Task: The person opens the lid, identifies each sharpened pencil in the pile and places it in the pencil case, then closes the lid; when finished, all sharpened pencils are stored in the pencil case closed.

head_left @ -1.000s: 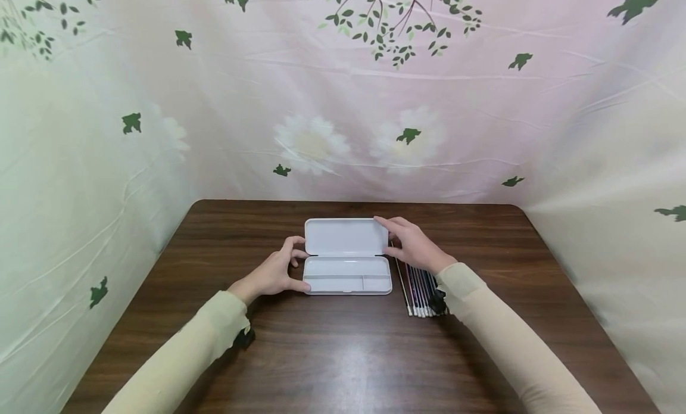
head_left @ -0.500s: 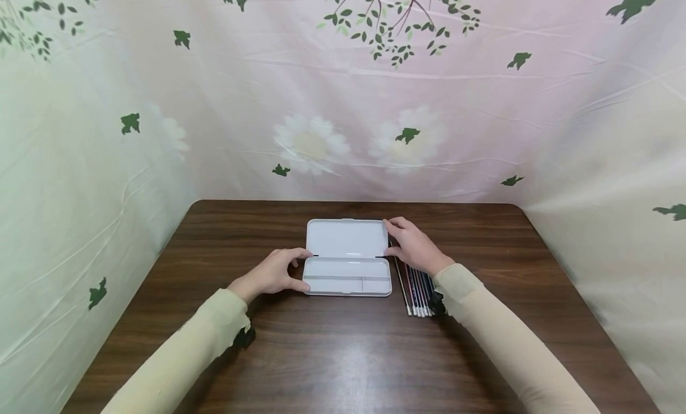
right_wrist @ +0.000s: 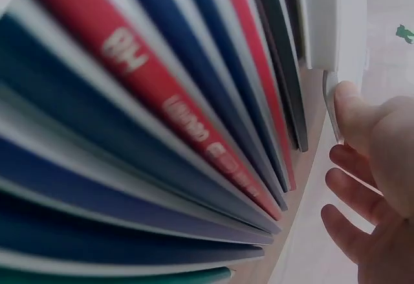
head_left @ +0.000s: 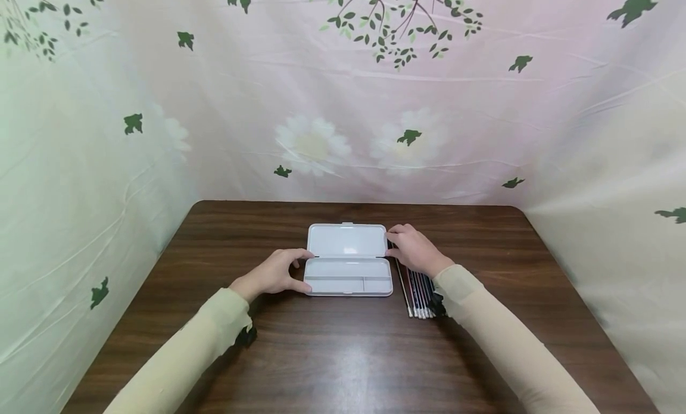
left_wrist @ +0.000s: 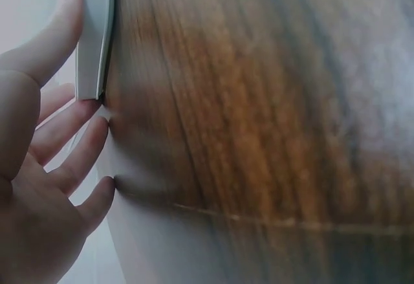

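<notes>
A white pencil case [head_left: 348, 286] lies unfolded on the brown table, its lid [head_left: 345, 240] swung back on the far side. The base is divided into compartments and I see nothing in them. At its left end my left hand [head_left: 270, 273] grips the base, thumb at the near corner, fingers by the hinge; the left wrist view shows the thumb on the case's side wall [left_wrist: 94, 38]. My right hand [head_left: 418, 250] holds the lid's right edge. In the right wrist view the thumb presses that lid edge [right_wrist: 330, 103], other fingers bent behind it.
Several pencils [head_left: 420, 298] lie side by side right of the case, partly under the right wrist. Red, blue and green barrels [right_wrist: 155, 96] fill the right wrist view. Patterned cloth [head_left: 343, 104] hangs behind the table [head_left: 321, 354] and along both sides.
The lid has tilted farther back and lower, with my right hand on its edge. My left fingers have moved from beside the lid down to the hinge. The pencils have not moved.
</notes>
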